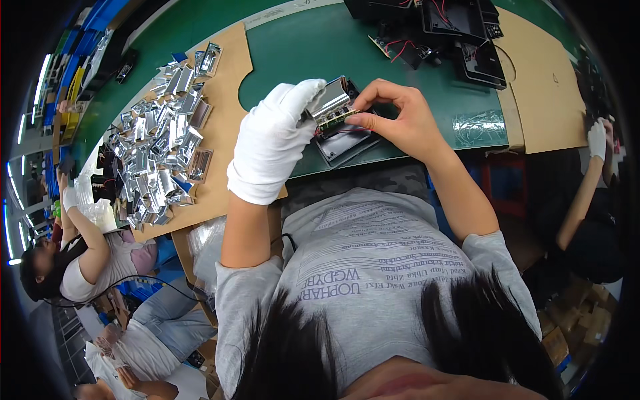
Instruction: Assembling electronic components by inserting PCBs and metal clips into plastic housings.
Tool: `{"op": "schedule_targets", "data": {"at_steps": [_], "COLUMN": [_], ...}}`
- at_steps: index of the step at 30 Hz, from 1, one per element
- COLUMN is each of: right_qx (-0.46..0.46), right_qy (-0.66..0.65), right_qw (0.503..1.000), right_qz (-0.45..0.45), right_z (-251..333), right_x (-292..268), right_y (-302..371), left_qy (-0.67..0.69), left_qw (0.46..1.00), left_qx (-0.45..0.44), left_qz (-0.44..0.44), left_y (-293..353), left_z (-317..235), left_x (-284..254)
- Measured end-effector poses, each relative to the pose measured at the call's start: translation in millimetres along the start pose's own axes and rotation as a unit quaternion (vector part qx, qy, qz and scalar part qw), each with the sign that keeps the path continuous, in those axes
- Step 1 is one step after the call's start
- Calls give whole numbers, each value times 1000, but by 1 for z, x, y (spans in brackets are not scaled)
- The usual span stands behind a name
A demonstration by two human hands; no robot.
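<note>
Above the near edge of the green table, my left hand point(272, 137), in a white glove, is closed around the left side of a shiny silver part point(331, 99). A narrow green circuit board point(337, 120) lies along the near side of this part. With thumb and forefinger, my bare right hand point(403, 119) pinches the right end of the board. Directly under both hands is a dark, open plastic housing point(345, 144) with a smooth grey inside. Red wire shows near the board. The glove hides the left fingertips.
A heap of silver reflector-like parts point(160, 140) covers the cardboard point(230, 73) on the left. Black housings point(453, 23) with red wires sit at the far right, near another cardboard sheet point(543, 87). Other people work on both sides; a gloved hand point(597, 140) shows at right.
</note>
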State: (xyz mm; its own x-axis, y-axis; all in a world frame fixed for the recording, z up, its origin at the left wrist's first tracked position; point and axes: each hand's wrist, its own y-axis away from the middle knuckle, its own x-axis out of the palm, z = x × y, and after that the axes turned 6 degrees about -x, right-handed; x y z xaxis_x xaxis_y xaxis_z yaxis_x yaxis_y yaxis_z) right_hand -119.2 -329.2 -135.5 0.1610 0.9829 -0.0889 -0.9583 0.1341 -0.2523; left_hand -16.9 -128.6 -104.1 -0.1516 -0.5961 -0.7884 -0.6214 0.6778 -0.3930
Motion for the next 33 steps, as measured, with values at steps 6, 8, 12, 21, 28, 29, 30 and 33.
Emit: {"op": "schedule_targets", "data": {"at_steps": [6,8,12,21,28,29,30,33], "right_qx": [2,7,-8,-106,-117,-116,-108,-83], "right_qy": [9,21,27,203,270,269,257,219], "right_qw": [1000,1000,998,972,954,954,958,966], "right_qz": [0,-12,-48,-46,-63,-62,-73,-105], "right_z": [0,1,4,-5,6,5,1,-9], "right_x": [1,4,5,6,5,5,5,6], "right_y": [-1,-1,4,5,11,12,14,16], "left_qy": [20,21,175,128,244,244,207,94], "left_qw": [1000,999,975,990,958,958,967,985], "left_qx": [4,17,-100,-55,-138,-139,-136,-126], "left_qz": [-18,-35,97,-25,-57,-57,-61,-72], "left_y": [3,4,6,16,22,22,22,21], "left_z": [0,0,2,-16,-25,-26,-27,-28], "left_x": [0,1,-15,8,17,19,21,25]}}
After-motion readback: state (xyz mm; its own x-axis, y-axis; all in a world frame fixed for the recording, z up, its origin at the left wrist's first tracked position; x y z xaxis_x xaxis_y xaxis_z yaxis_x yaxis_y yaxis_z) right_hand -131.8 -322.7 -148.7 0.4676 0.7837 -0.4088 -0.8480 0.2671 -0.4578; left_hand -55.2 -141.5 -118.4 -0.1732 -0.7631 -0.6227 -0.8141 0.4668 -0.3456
